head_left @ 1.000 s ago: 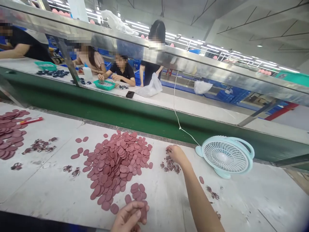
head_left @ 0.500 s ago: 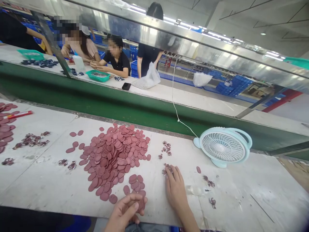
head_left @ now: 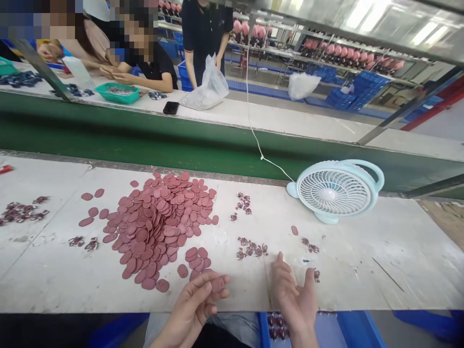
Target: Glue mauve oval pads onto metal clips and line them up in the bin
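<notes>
In the head view my left hand (head_left: 194, 307) pinches a dull-red oval piece (head_left: 217, 285) between thumb and fingers, near the table's front edge. A small cluster of similar ovals (head_left: 195, 261) lies just beyond it. Farther left spreads a large heap of red oval pieces (head_left: 159, 227). My right hand (head_left: 295, 295) is open, its palm turned partly up and its fingers apart, with nothing seen in it. Left of its fingertips lies a group of small dark-red and silvery parts (head_left: 252, 249). Beyond the thumb is a see-through object with a dark tip (head_left: 307, 261), hard to make out.
A light-blue fan (head_left: 329, 193) stands at the back right, its white cord (head_left: 263, 157) running upward. A thin stick (head_left: 387, 274) lies at right. Below the edge is a blue crate (head_left: 357, 331) with rows of dark-red parts. Several people work across the green partition (head_left: 181, 140).
My right hand has drawn back from the small dark-red parts, moving right and nearer, and has turned over. My left hand keeps its red oval piece. The camera view has tilted down.
</notes>
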